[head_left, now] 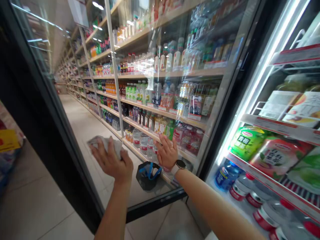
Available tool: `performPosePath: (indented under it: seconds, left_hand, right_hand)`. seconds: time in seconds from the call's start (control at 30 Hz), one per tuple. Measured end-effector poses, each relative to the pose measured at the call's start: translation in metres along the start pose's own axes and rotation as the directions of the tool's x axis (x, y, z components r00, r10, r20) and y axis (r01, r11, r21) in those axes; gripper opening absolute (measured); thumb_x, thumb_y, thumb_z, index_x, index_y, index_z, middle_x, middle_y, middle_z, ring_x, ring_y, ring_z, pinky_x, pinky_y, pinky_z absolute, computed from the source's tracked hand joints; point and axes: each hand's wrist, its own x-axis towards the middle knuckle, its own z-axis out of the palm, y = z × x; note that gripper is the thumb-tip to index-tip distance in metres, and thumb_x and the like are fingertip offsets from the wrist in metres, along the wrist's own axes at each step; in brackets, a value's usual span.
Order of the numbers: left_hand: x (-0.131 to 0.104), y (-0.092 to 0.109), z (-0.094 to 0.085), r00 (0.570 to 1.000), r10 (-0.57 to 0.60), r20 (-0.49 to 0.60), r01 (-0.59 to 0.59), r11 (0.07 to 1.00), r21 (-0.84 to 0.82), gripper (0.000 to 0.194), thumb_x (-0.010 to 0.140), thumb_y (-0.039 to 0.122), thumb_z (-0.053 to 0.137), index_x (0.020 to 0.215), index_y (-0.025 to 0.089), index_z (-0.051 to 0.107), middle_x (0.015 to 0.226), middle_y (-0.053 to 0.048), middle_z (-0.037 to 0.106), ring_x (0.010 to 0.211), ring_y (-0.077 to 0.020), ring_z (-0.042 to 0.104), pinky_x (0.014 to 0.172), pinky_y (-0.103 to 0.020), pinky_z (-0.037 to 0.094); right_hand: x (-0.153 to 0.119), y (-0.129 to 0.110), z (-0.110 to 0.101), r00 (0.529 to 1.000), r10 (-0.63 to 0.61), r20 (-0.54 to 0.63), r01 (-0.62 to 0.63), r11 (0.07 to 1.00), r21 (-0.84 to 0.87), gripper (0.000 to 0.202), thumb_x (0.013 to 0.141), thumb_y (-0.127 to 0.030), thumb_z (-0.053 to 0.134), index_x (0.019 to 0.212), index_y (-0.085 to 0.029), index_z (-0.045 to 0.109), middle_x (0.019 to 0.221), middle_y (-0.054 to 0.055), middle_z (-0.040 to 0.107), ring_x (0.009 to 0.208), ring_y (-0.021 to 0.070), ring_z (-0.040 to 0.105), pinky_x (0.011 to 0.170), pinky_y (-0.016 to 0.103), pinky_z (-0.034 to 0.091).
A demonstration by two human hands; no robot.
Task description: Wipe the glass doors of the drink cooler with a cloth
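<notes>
My left hand (112,158) presses a grey cloth (115,146) against the glass pane of a black-framed cooler door (140,206). Its fingers lie over the cloth, which shows between and beside them. Further right, my right hand (167,151) rests against the same pane, palm toward the glass and fingers stretched out, holding nothing. A watch (180,164) with a dark face is on that wrist. The door stands swung open.
Through the glass I see shelves of bottled drinks (143,91) and a dark bucket (148,180) with blue strips in it. At right, the lit cooler (272,125) holds drink bottles close to my right arm. A yellow sign (9,140) is at far left.
</notes>
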Motion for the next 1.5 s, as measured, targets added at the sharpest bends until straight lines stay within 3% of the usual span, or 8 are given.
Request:
performPosePath:
  seconds: [0.17,0.3,0.53,0.77,0.97,1.17,1.3,1.5]
  left_hand:
    - [-0.039,0.044,0.029,0.987,0.155,0.052,-0.148,0.981,-0.125,0.051,0.093,0.022,0.049,0.144,0.022,0.045,0.151,-0.012,0.043,0.147,-0.0270,0.025,0.119,-0.049,0.026]
    - [-0.055,0.048,0.039,0.965,0.252,0.069,-0.241,0.961,-0.138,0.047,0.094,0.022,0.049,0.141,0.021,0.049,0.146,-0.012,0.050,0.147,-0.0249,0.027,0.119,-0.044,0.028]
    - [-0.031,-0.004,0.017,0.941,0.313,0.130,-0.302,0.948,-0.097,0.044,0.095,0.024,0.047,0.138,0.023,0.052,0.146,-0.012,0.050,0.145,-0.0242,0.030,0.120,-0.045,0.026]
    - [0.003,-0.060,-0.020,0.995,0.095,0.021,-0.095,0.995,-0.012,0.063,0.090,0.024,0.055,0.150,0.018,0.034,0.156,-0.016,0.035,0.147,-0.0323,0.024,0.118,-0.056,0.025]
    - [-0.014,-0.005,0.003,0.999,0.011,0.037,-0.009,0.999,-0.044,0.058,0.092,0.027,0.052,0.148,0.021,0.038,0.157,-0.016,0.031,0.149,-0.0327,0.018,0.119,-0.058,0.020]
    - [-0.059,0.051,0.035,0.971,0.174,0.162,-0.148,0.976,-0.160,0.055,0.092,0.021,0.052,0.146,0.022,0.042,0.153,-0.012,0.041,0.149,-0.0271,0.021,0.121,-0.049,0.020]
    - [-0.059,0.044,0.037,0.959,0.265,0.104,-0.249,0.958,-0.145,0.053,0.093,0.020,0.052,0.146,0.022,0.043,0.148,-0.011,0.048,0.148,-0.0230,0.024,0.123,-0.045,0.013]
    - [-0.031,-0.002,0.013,0.943,0.311,0.123,-0.310,0.950,-0.027,0.055,0.094,0.025,0.051,0.148,0.026,0.039,0.148,-0.010,0.047,0.145,-0.0248,0.029,0.122,-0.049,0.015]
  right_hand:
    - [0.002,0.000,0.003,1.000,-0.023,-0.007,0.022,0.999,-0.031,0.049,0.086,-0.029,0.050,0.135,-0.025,0.055,0.147,0.009,0.050,0.143,0.0239,0.033,0.120,0.049,0.013]
    - [0.003,-0.001,0.008,0.998,-0.020,-0.055,0.018,0.999,-0.029,0.045,0.087,-0.030,0.046,0.129,-0.023,0.059,0.145,0.010,0.052,0.143,0.0229,0.034,0.121,0.049,0.013]
    - [0.005,-0.004,0.005,0.999,-0.012,0.038,0.013,0.999,-0.037,0.056,0.084,-0.027,0.051,0.140,-0.027,0.050,0.147,0.007,0.049,0.143,0.0243,0.033,0.121,0.049,0.012]
    - [0.007,-0.006,0.004,0.999,0.013,-0.035,-0.012,1.000,0.010,0.054,0.085,-0.023,0.049,0.139,-0.026,0.051,0.145,0.007,0.052,0.142,0.0221,0.035,0.121,0.048,0.014]
    - [0.007,-0.006,0.001,0.999,0.017,-0.029,-0.017,1.000,-0.002,0.053,0.084,-0.025,0.047,0.137,-0.026,0.053,0.142,0.007,0.055,0.142,0.0219,0.035,0.121,0.048,0.013]
    - [0.009,-0.005,0.006,0.993,-0.010,-0.120,0.011,1.000,0.006,0.043,0.086,-0.022,0.043,0.125,-0.020,0.062,0.137,0.011,0.059,0.143,0.0200,0.034,0.121,0.046,0.014]
    - [0.009,-0.004,0.007,0.994,-0.008,-0.107,0.010,1.000,0.022,0.045,0.086,-0.023,0.043,0.127,-0.019,0.060,0.139,0.011,0.057,0.144,0.0209,0.032,0.121,0.047,0.012]
    - [0.011,-0.005,0.000,0.999,-0.003,-0.043,0.004,1.000,0.009,0.053,0.084,-0.023,0.048,0.137,-0.024,0.052,0.142,0.008,0.055,0.144,0.0215,0.032,0.121,0.047,0.012]
